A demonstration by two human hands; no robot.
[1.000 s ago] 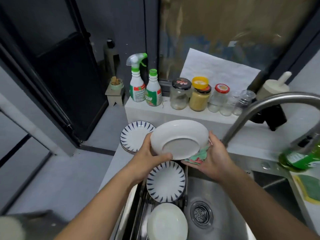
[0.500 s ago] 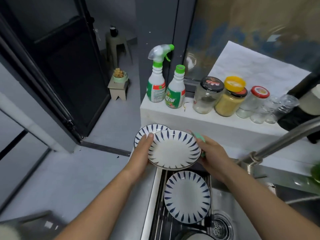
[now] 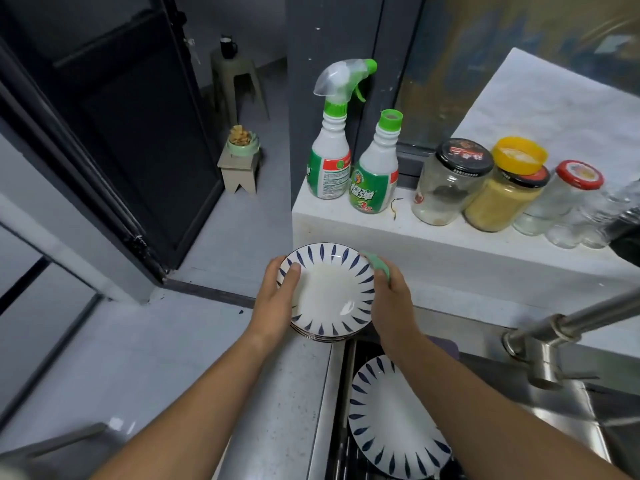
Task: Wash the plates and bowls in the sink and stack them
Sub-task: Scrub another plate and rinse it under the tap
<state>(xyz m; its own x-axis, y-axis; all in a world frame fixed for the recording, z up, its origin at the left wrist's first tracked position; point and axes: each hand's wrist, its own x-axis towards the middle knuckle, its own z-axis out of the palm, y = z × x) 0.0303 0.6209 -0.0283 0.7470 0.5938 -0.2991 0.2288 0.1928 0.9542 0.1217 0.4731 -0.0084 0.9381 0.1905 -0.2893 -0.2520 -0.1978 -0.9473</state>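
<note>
A white plate with blue leaf marks lies face up on top of a small stack of like plates on the counter left of the sink. My left hand grips its left rim, thumb on the inside. My right hand touches the right rim while its fingers hold a green sponge cloth. Another blue-marked plate leans on the rack inside the sink.
The steel faucet reaches in from the right over the sink. On the white ledge behind stand a spray bottle, a green-capped bottle and several glass jars. The counter edge drops to the floor on the left.
The plate was turned from underside-up to face-up, carried left and down, and now rests on the stack. My view followed to the left, away from the sink.
</note>
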